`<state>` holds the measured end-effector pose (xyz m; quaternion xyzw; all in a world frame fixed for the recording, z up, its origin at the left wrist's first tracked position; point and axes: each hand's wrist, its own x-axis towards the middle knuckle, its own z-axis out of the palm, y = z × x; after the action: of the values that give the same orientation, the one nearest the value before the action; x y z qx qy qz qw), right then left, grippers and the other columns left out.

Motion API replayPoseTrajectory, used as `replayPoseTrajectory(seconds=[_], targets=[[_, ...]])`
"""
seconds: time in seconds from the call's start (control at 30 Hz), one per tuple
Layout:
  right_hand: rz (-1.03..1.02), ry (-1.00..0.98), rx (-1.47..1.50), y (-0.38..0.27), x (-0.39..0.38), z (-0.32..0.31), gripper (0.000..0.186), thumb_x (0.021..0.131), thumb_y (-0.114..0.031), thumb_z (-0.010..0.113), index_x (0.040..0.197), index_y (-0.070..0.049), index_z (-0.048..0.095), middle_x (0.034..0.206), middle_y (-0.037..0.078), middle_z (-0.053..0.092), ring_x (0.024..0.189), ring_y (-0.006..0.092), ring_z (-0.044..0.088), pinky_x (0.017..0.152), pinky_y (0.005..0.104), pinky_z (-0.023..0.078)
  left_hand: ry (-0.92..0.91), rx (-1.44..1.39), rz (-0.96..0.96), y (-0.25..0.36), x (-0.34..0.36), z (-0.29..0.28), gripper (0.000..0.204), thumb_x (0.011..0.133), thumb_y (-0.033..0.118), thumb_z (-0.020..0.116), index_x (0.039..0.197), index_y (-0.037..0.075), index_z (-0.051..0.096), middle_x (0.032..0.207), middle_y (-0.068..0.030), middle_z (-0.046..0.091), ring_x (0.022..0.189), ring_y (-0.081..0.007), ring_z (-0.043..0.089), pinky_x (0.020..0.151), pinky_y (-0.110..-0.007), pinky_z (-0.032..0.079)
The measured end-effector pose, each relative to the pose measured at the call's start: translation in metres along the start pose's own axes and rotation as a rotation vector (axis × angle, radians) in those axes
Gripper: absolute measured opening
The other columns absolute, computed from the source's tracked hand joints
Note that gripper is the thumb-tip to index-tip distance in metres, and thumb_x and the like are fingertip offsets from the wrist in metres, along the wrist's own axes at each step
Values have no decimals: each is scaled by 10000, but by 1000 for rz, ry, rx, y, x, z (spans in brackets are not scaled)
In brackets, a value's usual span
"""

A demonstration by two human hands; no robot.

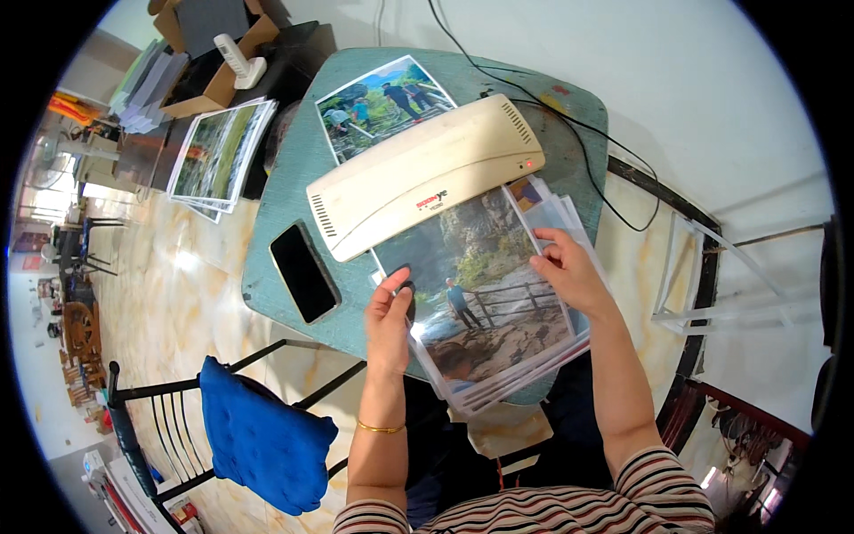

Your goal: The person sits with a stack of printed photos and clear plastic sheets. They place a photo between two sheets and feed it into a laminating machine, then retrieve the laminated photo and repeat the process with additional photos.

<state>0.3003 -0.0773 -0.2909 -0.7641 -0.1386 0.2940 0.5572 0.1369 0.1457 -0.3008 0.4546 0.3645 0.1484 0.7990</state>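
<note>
A cream laminator [418,169] lies slantwise across the table, a small red light glowing at its right end. At its near side is a large photo in a clear laminating pouch [480,294], its far edge up against the machine. My left hand [389,320] pinches the pouch's left edge between thumb and fingers. On the opposite edge, my right hand [567,271] grips with thumb and bent fingers. More pouches [569,222] are stacked under this one, their edges showing to the right and below. Beyond the laminator lies another photo [384,102], partly covered by the machine.
A black phone [305,272] rests on the green table [267,240] at left. Black cables [578,133] run over the far right corner. Near left stands a chair with a blue cushion [262,436]. A side surface holds more photos [218,160], a cardboard box [216,93] and a white cordless phone [238,62].
</note>
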Motion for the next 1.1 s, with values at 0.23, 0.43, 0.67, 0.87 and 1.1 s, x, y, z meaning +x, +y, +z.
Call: replayPoseTrajectory(seconds=[0.23,0.43,0.67,0.87,1.1], targets=[[30,-19,-43,-6,0,-2,426,870,-76,602,1255,27,450,757,12,556,680,77,481,618,233,393,-6,3,-5,0,1,-4,273,922,27,517,1188,-8,571,1037,-31,614,885,-77,558,787,-212,442],[27,-12,-34,-5,0,-1,426,869,-81,604,1251,29,453,758,13,561,682,74,488,619,232,395,0,-13,-4,1,1,-2,264,923,21,515,1177,-6,581,1045,-31,614,888,-77,551,799,-212,437],[34,-15,-44,-4,0,-1,427,869,-79,602,1251,35,451,760,18,569,684,74,499,620,231,398,18,2,-9,2,0,-2,247,922,19,519,1155,-6,599,1019,-18,616,854,-59,532,763,-193,420],[35,-20,-42,-2,1,-2,424,868,-74,600,1249,35,451,757,16,570,677,72,496,613,227,395,30,0,-8,2,0,1,246,922,24,522,1154,-3,601,984,-4,615,817,-47,524,729,-179,413],[25,-20,-55,-3,1,-2,427,867,-73,602,1251,35,449,749,13,564,666,70,492,605,226,393,-9,22,-15,0,1,-6,265,930,29,501,1181,0,581,1009,-19,615,875,-75,555,797,-207,438]])
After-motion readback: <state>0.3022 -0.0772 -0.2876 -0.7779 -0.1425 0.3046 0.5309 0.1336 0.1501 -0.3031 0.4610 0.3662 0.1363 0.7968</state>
